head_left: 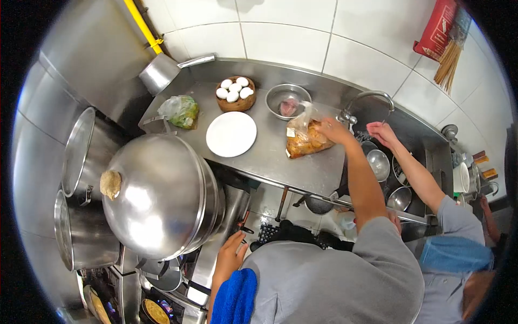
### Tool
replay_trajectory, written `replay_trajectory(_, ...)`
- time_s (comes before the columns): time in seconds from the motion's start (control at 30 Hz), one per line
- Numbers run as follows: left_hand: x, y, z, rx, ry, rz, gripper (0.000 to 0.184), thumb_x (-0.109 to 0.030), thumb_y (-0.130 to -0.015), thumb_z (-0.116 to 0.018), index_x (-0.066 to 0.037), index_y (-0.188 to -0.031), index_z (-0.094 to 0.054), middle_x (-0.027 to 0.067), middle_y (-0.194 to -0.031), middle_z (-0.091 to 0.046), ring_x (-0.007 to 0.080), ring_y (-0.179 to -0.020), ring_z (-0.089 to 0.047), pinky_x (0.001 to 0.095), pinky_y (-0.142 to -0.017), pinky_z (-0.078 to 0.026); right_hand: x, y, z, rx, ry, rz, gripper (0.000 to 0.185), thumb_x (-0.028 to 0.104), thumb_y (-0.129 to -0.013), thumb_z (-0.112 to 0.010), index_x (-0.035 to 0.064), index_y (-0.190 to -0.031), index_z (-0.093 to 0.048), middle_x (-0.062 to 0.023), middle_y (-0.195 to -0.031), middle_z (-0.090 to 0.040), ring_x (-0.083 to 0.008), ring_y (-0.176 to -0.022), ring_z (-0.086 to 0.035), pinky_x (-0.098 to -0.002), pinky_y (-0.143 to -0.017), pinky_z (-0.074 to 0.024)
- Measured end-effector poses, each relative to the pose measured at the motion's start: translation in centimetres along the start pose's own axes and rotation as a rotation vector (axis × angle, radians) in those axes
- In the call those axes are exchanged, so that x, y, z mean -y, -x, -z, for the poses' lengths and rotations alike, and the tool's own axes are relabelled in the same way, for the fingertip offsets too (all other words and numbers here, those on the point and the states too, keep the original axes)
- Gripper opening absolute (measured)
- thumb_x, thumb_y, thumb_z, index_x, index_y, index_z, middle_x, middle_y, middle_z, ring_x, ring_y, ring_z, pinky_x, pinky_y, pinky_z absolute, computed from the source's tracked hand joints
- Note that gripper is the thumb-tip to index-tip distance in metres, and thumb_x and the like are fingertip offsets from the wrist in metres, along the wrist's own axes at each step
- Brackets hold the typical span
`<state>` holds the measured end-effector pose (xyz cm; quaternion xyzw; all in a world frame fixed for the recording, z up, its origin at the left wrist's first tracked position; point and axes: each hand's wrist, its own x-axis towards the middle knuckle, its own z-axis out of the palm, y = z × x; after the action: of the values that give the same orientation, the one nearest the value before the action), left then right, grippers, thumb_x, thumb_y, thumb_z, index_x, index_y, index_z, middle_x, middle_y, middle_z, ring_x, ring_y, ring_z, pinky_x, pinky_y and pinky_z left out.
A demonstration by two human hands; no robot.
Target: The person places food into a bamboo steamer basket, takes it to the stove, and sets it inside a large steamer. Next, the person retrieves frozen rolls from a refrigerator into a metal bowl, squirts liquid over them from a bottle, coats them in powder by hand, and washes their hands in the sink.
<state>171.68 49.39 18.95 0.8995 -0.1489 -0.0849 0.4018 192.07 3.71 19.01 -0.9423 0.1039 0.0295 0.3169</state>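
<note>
My right hand [333, 131] reaches over the steel counter, its fingers closed on the side of a clear plastic bag [310, 141] of orange-brown food. The bag's loose top sticks up beside my fingers. My left hand [231, 252] hangs low near the stove edge, fingers apart and nothing visible in it. A white plate [231, 134] lies left of the bag. Behind the bag stands a steel bowl [286, 100] with a pinkish piece inside. White eggs [233, 87] fill a round brown basket, and a bag of greens [182, 112] lies at the counter's left end.
A large domed steel pot [156, 200] stands at left, with pans on lit burners below. At right, a co-worker's hand [382, 134] is by the faucet [372, 96], over a sink holding steel bowls [378, 164]. A saucepan [159, 74] sits at the back left corner.
</note>
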Motion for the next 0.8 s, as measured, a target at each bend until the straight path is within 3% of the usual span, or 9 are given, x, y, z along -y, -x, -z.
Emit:
replay_trajectory(0.13,1.6,0.4,-0.2,0.06,0.074,0.031,0.032,-0.013,-0.079,-0.062,-0.001,-0.108,-0.057,0.0165,-0.115,-0.054,0.0306,-0.106,-0.052,0.0337,-0.089,-0.042,-0.4,4.6,-1.1,0.001,-0.007,0.015,0.071,0.056,-0.074,-0.055,0.007,-0.125,-0.044,-0.0217,-0.122,-0.048,-0.0339,-0.111,-0.048,-0.0354,-0.096,-0.0346)
replay_trajectory(0.2,1.7,0.0,-0.3,0.088,0.059,-0.054,0.033,-0.015,-0.079,-0.061,-0.001,-0.109,-0.057,0.0166,-0.115,-0.054,0.0306,-0.106,-0.052,0.0336,-0.09,-0.041,2.5,8.2,0.3,0.05,-0.036,0.018,0.066,0.054,-0.076,-0.053,0.0075,-0.122,-0.048,-0.0222,-0.117,-0.051,-0.0332,-0.109,-0.05,-0.0359,-0.094,-0.0357)
replay_trajectory(0.33,2.0,-1.3,-1.2,0.153,-0.014,-0.079,0.032,-0.017,-0.081,-0.059,-0.001,-0.109,-0.057,0.0166,-0.115,-0.054,0.0308,-0.106,-0.052,0.034,-0.091,-0.04,0.5,6.1,1.6,0.084,-0.138,-0.12,0.062,0.053,-0.076,-0.053,0.0048,-0.115,-0.053,-0.0228,-0.111,-0.055,-0.0325,-0.108,-0.051,-0.0371,-0.092,-0.0373)
replay_trajectory(0.4,0.8,-2.6,-1.6,0.137,0.004,-0.047,0.031,-0.018,-0.081,-0.059,-0.001,-0.108,-0.057,0.0167,-0.114,-0.055,0.0314,-0.106,-0.052,0.0346,-0.091,-0.04,-0.5,3.5,1.7,-0.281,-0.032,-0.169,0.057,0.051,-0.076,-0.054,0.0024,-0.106,-0.057,-0.0225,-0.102,-0.059,-0.0331,-0.101,-0.055,-0.0374,-0.087,-0.0408)
replay_trajectory(0.47,-0.4,-4.3,-2.5,0.092,0.116,-0.043,0.032,-0.019,-0.081,-0.06,-0.001,-0.107,-0.057,0.0167,-0.113,-0.055,0.0315,-0.106,-0.052,0.0348,-0.09,-0.04,-1.8,-0.7,1.2,-0.326,-0.042,-0.048,0.053,0.048,-0.077,-0.054,0.0005,-0.101,-0.059,-0.0217,-0.099,-0.06,-0.0352,-0.094,-0.057,-0.0364,-0.081,-0.0439)
replay_trajectory(0.57,-3.7,-9.0,-5.0,-0.033,-0.125,-0.145,0.041,-0.016,-0.079,-0.062,-0.004,-0.116,-0.052,0.0175,-0.125,-0.046,0.0335,-0.114,-0.045,0.0385,-0.091,-0.039,-1.4,-6.3,0.1,-0.282,-0.155,-0.132,0.048,0.043,-0.077,-0.057,-0.0002,-0.099,-0.06,-0.0193,-0.092,-0.062,-0.0303,-0.084,-0.061,-0.0354,-0.076,-0.0458)
replay_trajectory(0.63,-7.6,-13.7,-6.0,-0.126,-0.136,-0.227,0.049,-0.015,-0.076,-0.065,-0.004,-0.121,-0.047,0.0192,-0.13,-0.039,0.0346,-0.114,-0.043,0.0376,-0.093,-0.038,0.4,-8.1,-0.5,-0.155,-0.489,-0.237,0.04,0.04,-0.078,-0.058,0.0008,-0.082,-0.061,-0.0071,-0.069,-0.059,-0.0179,-0.06,-0.055,-0.0309,-0.057,-0.0431)
replay_trajectory(0.73,-11.5,-21.8,-8.2,-0.221,-0.103,-0.296,0.06,-0.017,-0.075,-0.065,-0.004,-0.127,-0.038,0.0201,-0.135,-0.031,0.0365,-0.115,-0.042,0.0396,-0.093,-0.038,-2.1,-12.2,-2.7,-0.016,-0.475,-0.088,0.03,0.033,-0.076,-0.058,0.0024,-0.077,-0.061,-0.004,-0.064,-0.056,-0.0151,-0.058,-0.052,-0.0295,-0.049,-0.0398)
replay_trajectory(0.8,-13.7,-27.1,-9.6,-0.263,-0.087,-0.29,0.064,-0.017,-0.075,-0.064,-0.007,-0.13,-0.033,0.0189,-0.135,-0.031,0.0368,-0.112,-0.044,0.0412,-0.09,-0.041,-4.4,-14.3,-4.5,-0.075,-0.526,-0.09,0.026,0.029,-0.076,-0.058,0.0028,-0.074,-0.06,-0.0032,-0.062,-0.054,-0.0138,-0.056,-0.051,-0.0298,-0.046,-0.0384)
